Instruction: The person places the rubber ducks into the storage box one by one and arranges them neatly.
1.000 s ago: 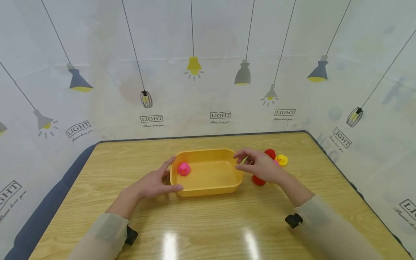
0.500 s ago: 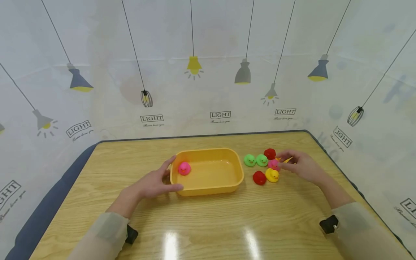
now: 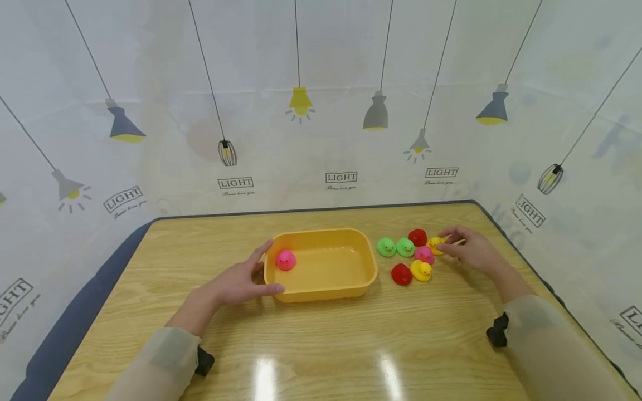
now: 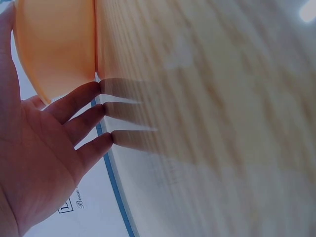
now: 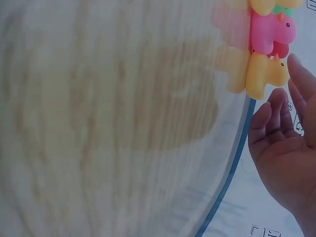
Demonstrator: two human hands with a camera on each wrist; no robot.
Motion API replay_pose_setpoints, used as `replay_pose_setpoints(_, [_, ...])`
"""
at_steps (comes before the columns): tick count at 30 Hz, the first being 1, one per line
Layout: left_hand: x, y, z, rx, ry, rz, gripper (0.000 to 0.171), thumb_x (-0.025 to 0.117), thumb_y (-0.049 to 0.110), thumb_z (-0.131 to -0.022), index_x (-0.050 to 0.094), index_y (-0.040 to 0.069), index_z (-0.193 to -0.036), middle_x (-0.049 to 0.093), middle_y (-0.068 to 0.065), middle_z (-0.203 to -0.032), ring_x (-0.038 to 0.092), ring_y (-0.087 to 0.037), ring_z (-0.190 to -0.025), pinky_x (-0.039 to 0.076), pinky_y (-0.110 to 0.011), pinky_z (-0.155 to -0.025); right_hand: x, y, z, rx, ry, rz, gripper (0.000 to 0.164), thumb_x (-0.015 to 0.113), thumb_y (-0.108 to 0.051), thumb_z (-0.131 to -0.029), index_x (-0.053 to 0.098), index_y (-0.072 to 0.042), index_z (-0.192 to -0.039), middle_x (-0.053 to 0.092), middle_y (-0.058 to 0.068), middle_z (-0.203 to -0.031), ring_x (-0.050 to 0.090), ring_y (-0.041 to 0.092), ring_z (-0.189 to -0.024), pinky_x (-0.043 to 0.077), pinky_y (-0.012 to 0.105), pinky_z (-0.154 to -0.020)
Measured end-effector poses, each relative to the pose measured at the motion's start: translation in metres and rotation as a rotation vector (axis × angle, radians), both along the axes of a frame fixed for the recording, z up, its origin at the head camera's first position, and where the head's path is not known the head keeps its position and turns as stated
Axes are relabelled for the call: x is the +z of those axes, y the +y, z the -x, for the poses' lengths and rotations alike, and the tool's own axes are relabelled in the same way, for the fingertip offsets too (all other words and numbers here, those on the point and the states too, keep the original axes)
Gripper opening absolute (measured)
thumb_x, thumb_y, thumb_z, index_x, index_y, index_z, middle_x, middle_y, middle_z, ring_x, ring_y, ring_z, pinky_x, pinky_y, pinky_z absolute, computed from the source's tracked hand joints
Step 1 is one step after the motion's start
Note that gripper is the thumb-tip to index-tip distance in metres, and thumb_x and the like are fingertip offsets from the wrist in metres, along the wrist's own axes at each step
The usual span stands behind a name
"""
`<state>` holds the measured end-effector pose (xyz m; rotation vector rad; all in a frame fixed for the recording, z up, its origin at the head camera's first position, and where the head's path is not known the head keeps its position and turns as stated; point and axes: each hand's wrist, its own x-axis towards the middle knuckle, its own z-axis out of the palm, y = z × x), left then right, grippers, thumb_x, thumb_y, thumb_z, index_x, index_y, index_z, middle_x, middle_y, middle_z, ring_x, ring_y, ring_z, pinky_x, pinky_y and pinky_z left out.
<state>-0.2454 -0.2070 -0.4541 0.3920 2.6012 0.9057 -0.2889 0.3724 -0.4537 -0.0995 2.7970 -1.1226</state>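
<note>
Lamp-printed wall (image 3: 336, 142) behind the tray (image 3: 321, 294), wooden table (image 3: 326, 334) below; left hand (image 3: 242, 282), fingers extended, touches the tray's left end; rightward, right hand (image 3: 470, 249), half-spread, released, beside a yellow duck (image 3: 433, 244).

The left grip (image 3: 236, 283) is spread wide — its thumb (image 3: 271, 289) reaches inward while the index finger angles forward, with a broad gap between them. In the left wrist view three fingers lie beside one another just past the palm, slightly parted and nearly straight. Behind this grip, the bare left wrist (image 3: 193, 313) slopes back and outward into a pale left sleeve (image 3: 154, 365).

The right grip (image 3: 467, 249) sits well apart and farther forward. Its thumb and index finger extend inward with a gap between — the other fingers bend softly over the palm. Behind it, the right wrist (image 3: 509, 283) meets a pale right sleeve (image 3: 549, 348).
</note>
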Motion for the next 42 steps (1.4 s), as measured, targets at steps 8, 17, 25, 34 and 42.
replay_pose_setpoints(8, [-0.002,-0.001,0.0,0.006,-0.003,0.004,0.122,0.078,0.078,-0.087,0.003,0.043,-0.177,0.049,-0.022,-0.17,0.048,-0.049,-0.155,0.036,-0.072,-0.127,-0.011,0.001,0.01,-0.033,-0.004,-0.052,0.056,0.071,-0.048,-0.107,0.059,-0.006,-0.142,0.064,0.022,-0.13,0.061,0.032,-0.108,0.055,0.03,-0.083])
replay_pose_setpoints(17, [-0.002,-0.002,0.0,0.006,0.005,-0.004,0.123,0.079,0.078,-0.085,0.002,0.046,-0.176,0.049,-0.021,-0.17,0.048,-0.049,-0.155,0.034,-0.071,-0.128,-0.01,0.01,0.01,-0.024,0.011,-0.056,0.052,0.069,-0.039,-0.11,0.057,-0.005,-0.148,0.064,0.026,-0.134,0.063,0.031,-0.105,0.056,0.029,-0.08])
replay_pose_setpoints(25, [-0.002,-0.002,0.0,0.009,0.001,0.001,0.123,0.078,0.079,-0.086,0.002,0.045,-0.176,0.05,-0.021,-0.17,0.048,-0.049,-0.155,0.034,-0.072,-0.128,-0.011,0.014,0.009,-0.027,-0.043,-0.064,0.068,0.075,-0.045,-0.105,0.052,0.0,-0.151,0.06,0.028,-0.14,0.063,0.032,-0.11,0.055,0.028,-0.084])
replay_pose_setpoints(34, [-0.003,-0.001,-0.001,-0.002,0.016,-0.004,0.122,0.08,0.075,-0.087,0.002,0.043,-0.177,0.054,-0.017,-0.167,0.05,-0.049,-0.153,0.035,-0.073,-0.127,-0.009,0.011,0.007,-0.05,-0.044,-0.083,0.067,0.073,-0.046,-0.106,0.055,0.001,-0.15,0.06,0.027,-0.14,0.061,0.034,-0.108,0.055,0.028,-0.08])
replay_pose_setpoints(42, [-0.003,-0.001,-0.001,0.004,0.014,-0.008,0.123,0.079,0.075,-0.087,0.002,0.044,-0.176,0.052,-0.019,-0.168,0.05,-0.049,-0.154,0.035,-0.072,-0.127,0.012,-0.007,-0.005,-0.014,0.039,-0.074,0.063,0.073,-0.047,-0.106,0.059,-0.003,-0.149,0.062,0.025,-0.141,0.058,0.028,-0.101,0.053,0.028,-0.076])
